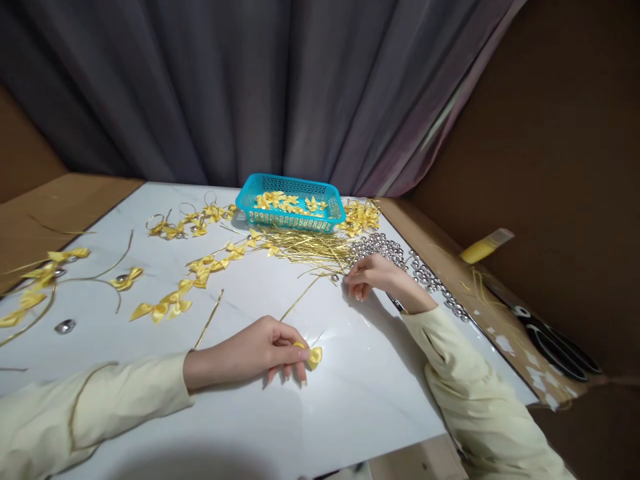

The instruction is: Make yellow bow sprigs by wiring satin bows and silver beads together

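Between the thumb and fingers of my left hand (273, 350) is a small yellow ribbon bow (315, 358), held just above the white tabletop (370, 393). A gold cord (300, 298) stretches from behind that hand towards the far side; I cannot tell whether it joins the bow. My right hand (373, 273) is at the near edge of a heap of silver beads (380, 245), its fingers curled together. Whatever is in those fingers is hidden. One loose silver bead (335, 278) lies just left of its fingertips, by a bundle of gold cords (315, 247).
At the back stands a turquoise basket (295, 223) of yellow bows, with a bow pile (361, 217) beside it. More bows (200, 270) and cords lie across the left side. Black-handled scissors (555, 343) and a yellow tube (486, 245) rest along the right edge.
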A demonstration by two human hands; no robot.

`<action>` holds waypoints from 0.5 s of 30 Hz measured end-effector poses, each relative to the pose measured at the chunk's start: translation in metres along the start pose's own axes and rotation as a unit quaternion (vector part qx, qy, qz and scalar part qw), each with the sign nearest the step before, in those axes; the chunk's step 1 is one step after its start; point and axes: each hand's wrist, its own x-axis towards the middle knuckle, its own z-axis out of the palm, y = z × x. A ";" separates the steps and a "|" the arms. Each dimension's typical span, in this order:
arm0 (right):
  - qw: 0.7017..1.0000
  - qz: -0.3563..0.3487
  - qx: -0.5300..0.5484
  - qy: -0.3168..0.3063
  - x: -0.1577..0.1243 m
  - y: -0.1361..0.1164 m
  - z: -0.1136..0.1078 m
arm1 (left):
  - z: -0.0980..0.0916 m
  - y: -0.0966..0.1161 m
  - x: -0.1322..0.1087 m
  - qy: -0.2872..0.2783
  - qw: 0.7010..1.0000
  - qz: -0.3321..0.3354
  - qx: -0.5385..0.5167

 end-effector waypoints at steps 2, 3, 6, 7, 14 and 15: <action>1.000 0.001 0.005 0.000 0.002 0.001 0.003 | 0.000 -0.001 0.000 0.000 1.000 0.002 -0.001; 1.000 0.001 0.009 0.001 0.003 0.001 0.004 | 0.000 -0.001 0.000 0.000 1.000 0.003 -0.001; 1.000 -0.008 0.021 0.005 0.008 0.003 0.011 | -0.001 -0.001 0.001 -0.002 1.000 0.002 -0.001; 1.000 -0.012 0.024 0.006 0.010 0.003 0.013 | -0.001 -0.001 0.001 -0.002 1.000 0.002 -0.001; 0.999 -0.040 0.003 0.009 -0.002 -0.004 -0.007 | -0.001 -0.001 -0.001 -0.003 1.000 -0.004 0.002; 0.999 -0.045 -0.002 0.008 -0.005 -0.005 -0.014 | -0.001 0.001 -0.001 -0.005 1.000 -0.008 0.008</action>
